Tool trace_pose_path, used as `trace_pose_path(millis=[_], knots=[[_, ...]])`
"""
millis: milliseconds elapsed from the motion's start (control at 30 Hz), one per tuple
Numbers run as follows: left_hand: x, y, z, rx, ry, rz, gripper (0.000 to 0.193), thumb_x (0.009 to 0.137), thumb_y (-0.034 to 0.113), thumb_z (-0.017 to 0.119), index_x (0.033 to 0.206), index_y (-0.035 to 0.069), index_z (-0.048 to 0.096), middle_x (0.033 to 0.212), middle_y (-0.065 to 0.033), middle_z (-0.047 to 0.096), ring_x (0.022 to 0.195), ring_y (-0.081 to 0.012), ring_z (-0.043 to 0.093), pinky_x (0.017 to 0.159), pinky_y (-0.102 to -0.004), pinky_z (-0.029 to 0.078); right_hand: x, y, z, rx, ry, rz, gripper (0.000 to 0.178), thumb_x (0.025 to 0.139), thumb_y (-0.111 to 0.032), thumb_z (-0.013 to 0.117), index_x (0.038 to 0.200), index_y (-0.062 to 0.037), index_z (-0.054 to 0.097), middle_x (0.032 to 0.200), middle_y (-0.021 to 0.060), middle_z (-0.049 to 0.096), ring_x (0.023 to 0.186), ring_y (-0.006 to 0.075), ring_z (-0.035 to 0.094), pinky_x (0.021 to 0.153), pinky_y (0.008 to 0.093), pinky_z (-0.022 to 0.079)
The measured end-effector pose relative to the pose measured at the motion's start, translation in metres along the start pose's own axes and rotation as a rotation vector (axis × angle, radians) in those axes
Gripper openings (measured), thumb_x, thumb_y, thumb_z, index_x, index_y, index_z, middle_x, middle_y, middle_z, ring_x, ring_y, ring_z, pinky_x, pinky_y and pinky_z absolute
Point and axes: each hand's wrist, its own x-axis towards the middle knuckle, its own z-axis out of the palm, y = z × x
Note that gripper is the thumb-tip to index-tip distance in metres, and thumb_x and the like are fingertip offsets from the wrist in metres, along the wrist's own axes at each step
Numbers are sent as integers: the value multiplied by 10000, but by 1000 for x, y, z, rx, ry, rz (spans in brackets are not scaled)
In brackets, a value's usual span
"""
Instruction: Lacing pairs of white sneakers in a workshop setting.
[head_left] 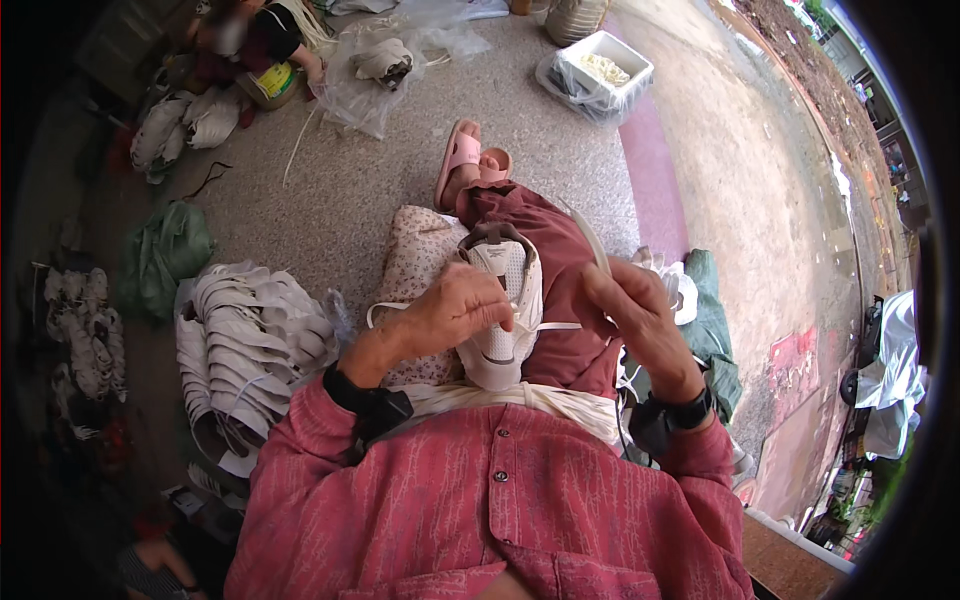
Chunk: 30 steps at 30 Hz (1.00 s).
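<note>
Seated worker's left hand [455,310] closed over a white shoe upper [505,310] steadied on the lap, while the right hand [630,310] pinches a white lace [590,240] pulled taut; stacked white uppers [250,330] lie within left reach.

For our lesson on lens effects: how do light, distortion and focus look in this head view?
Head view: soft daylight, no hard shadows or glare; fisheye bends the pavement edge, with a black rim at the corners; left hand, right hand and white shoe are fairly sharp; left floor dim.
</note>
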Motion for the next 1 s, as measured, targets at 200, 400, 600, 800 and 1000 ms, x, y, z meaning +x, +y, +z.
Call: trace_pose_path(millis=[200,400,600,800,1000], knots=[[-7,49,0,-310,-212,80,200,962,185,567,898,4,625,866,-99,590,827,-257,602,745,-343,472,35,54,-3,-1305,367,-301,165,903,-218,607,958,-76,670,842,110,634,784,320,597,746,404,425],[0,67,-10,-199,-356,166,210,956,210,571,883,18,619,827,-100,597,760,-299,601,687,-372,481,45,53,33,-1159,-4,-493,126,764,-218,694,781,-94,679,765,79,628,789,266,617,782,392,451],[-4,33,13,-267,-437,134,222,968,220,556,920,34,668,860,-87,668,783,-241,640,729,-336,497,53,81,53,-1459,-80,-616,163,720,-285,661,738,-124,669,858,59,623,841,244,599,890,436,394],[-12,16,15,-276,-387,223,189,947,184,594,896,14,658,759,-93,599,686,-227,557,742,-311,477,50,67,41,-893,-253,-261,286,890,-311,603,849,-40,683,951,123,609,974,296,567,832,408,427],[-17,-20,27,-64,-342,463,153,935,194,601,923,74,696,893,-28,652,895,-188,563,876,-332,429,47,33,41,147,-355,-218,324,960,-214,506,1168,-2,636,1187,112,617,1088,200,562,968,315,429]])
